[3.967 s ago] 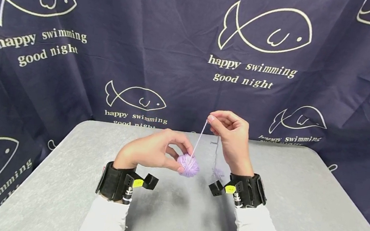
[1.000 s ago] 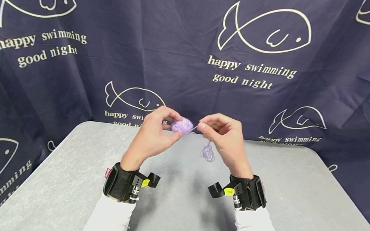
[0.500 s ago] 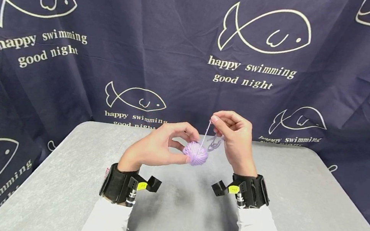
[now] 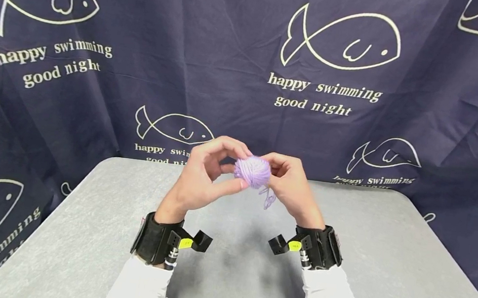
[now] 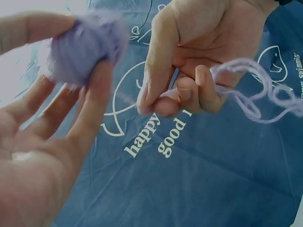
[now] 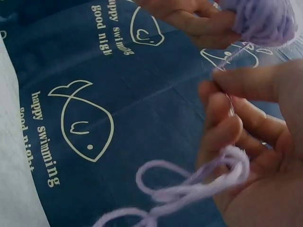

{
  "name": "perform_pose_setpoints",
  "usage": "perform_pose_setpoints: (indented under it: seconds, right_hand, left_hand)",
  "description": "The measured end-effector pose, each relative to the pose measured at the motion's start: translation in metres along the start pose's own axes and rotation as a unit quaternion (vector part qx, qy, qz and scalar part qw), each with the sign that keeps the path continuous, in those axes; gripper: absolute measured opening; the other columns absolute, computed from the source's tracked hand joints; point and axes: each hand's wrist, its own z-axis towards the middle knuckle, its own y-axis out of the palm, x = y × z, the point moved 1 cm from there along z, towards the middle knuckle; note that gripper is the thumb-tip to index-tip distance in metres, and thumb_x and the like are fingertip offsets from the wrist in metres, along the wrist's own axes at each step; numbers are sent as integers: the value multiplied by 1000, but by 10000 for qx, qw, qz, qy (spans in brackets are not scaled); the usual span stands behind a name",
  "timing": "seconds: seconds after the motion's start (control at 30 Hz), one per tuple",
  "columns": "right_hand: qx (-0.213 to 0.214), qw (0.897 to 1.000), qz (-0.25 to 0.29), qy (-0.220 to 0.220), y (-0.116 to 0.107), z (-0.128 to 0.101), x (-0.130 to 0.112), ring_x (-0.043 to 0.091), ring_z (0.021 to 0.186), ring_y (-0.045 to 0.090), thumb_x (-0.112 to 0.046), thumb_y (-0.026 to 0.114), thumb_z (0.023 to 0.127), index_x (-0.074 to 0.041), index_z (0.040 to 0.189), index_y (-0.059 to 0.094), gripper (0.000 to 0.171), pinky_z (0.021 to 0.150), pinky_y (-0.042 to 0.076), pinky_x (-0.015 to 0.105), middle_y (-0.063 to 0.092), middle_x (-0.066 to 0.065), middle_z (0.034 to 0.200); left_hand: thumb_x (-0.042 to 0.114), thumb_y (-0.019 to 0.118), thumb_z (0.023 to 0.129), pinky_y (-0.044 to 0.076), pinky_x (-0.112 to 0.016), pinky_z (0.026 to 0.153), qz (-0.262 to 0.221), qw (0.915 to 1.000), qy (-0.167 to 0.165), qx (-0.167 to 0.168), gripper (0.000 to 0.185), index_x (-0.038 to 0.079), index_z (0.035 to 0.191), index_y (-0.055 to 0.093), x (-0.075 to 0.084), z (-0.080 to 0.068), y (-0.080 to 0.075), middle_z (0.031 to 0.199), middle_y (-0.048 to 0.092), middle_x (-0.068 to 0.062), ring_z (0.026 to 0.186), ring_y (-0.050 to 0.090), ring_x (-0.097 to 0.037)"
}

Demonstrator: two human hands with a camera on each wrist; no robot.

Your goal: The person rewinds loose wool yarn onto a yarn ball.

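A small ball of lilac yarn (image 4: 252, 171) is held up above the table, gripped between the thumb and fingers of my left hand (image 4: 206, 175). Close on its right, my right hand (image 4: 291, 188) pinches the yarn strand between thumb and forefinger, as the right wrist view shows. A short stretch of strand (image 6: 233, 57) runs from that pinch to the ball. Loose loops of yarn (image 5: 258, 92) trail from the curled fingers of the right hand and hang below it in the head view. The ball is blurred in the left wrist view.
Below the hands lies a grey table top (image 4: 231, 287). A dark blue curtain (image 4: 240, 69) with white fish outlines and lettering hangs behind its far edge. Each wrist wears a black strap (image 4: 156, 238) with a small camera mount.
The left hand has turned and raised the ball, after dipping and lifting it in the earlier frames. My right hand has come lower and nearer the ball, and the strand between them is shorter.
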Motion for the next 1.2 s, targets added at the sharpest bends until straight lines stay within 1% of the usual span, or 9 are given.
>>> perform_pose_setpoints:
  seconds: [0.13,0.23,0.37,0.5,0.63,0.8,1.0,1.1,1.2]
  right_hand:
    - [-552,9981,-269,13,6,-1,-1,14,68,62,8,67,86,7,98,71,13,61,52,25,70,12,82]
    - [-816,9958,-410,5,10,-2,-4,21,71,64,2,72,88,2,96,73,8,64,53,27,70,15,82]
    - [-880,9953,-409,-58,14,-3,-8,23,70,64,-2,75,89,-2,98,74,8,63,53,27,70,9,80]
    - [-749,9964,-282,-262,14,-3,-10,18,68,63,1,74,89,0,98,74,9,62,53,26,70,8,79]
    - [-325,9984,-114,-444,9,-3,-11,16,66,61,3,74,88,3,97,73,8,60,51,25,70,6,79]
    - [455,9974,213,-521,3,-3,-13,15,64,59,0,76,87,7,96,71,12,57,49,24,69,5,77]
    - [1203,9874,779,-674,-2,0,-12,13,62,59,8,72,87,5,94,72,7,57,49,22,70,5,76]
    - [1412,9820,1043,-696,-3,1,-12,13,61,59,12,69,87,-1,92,74,15,56,48,21,70,3,77]
    - [1456,9810,1088,-674,-2,2,-11,13,62,60,12,68,88,-3,93,74,17,56,48,21,71,3,78]
  left_hand:
    - [-19,73,72,58,-26,79,286,9944,269,980,38,-18,106,56,0,1,-1,109,62,-8,98,62,-20]
    - [-17,75,75,59,-26,79,800,9844,305,1535,41,-16,112,58,0,2,-3,113,61,-14,98,61,-20]
    - [-12,77,78,60,-31,81,1696,9668,324,1882,40,-10,116,64,-3,2,-6,114,58,-17,100,61,-22]
    - [-10,78,77,60,-31,81,2345,9527,207,1923,38,-5,113,67,-6,0,-8,113,58,-12,102,61,-21]
    - [-10,78,74,60,-31,80,3012,9396,-171,1620,37,-1,109,70,-8,-1,-12,112,61,-11,102,62,-20]
    - [-13,76,71,60,-32,81,3335,9356,-899,729,35,3,102,70,-10,-3,-17,105,64,-7,97,62,-19]
    - [-13,75,74,59,-31,85,2760,9485,-1419,-636,34,4,103,69,-9,-7,-20,106,65,-5,100,64,-18]
    - [-13,76,75,59,-33,86,2120,9586,-1488,-1185,35,5,103,69,-6,-8,-21,108,65,-4,101,64,-18]
    - [-12,78,76,60,-39,87,1410,9683,-1396,-1519,35,6,105,69,-1,-8,-20,110,65,-6,104,64,-22]
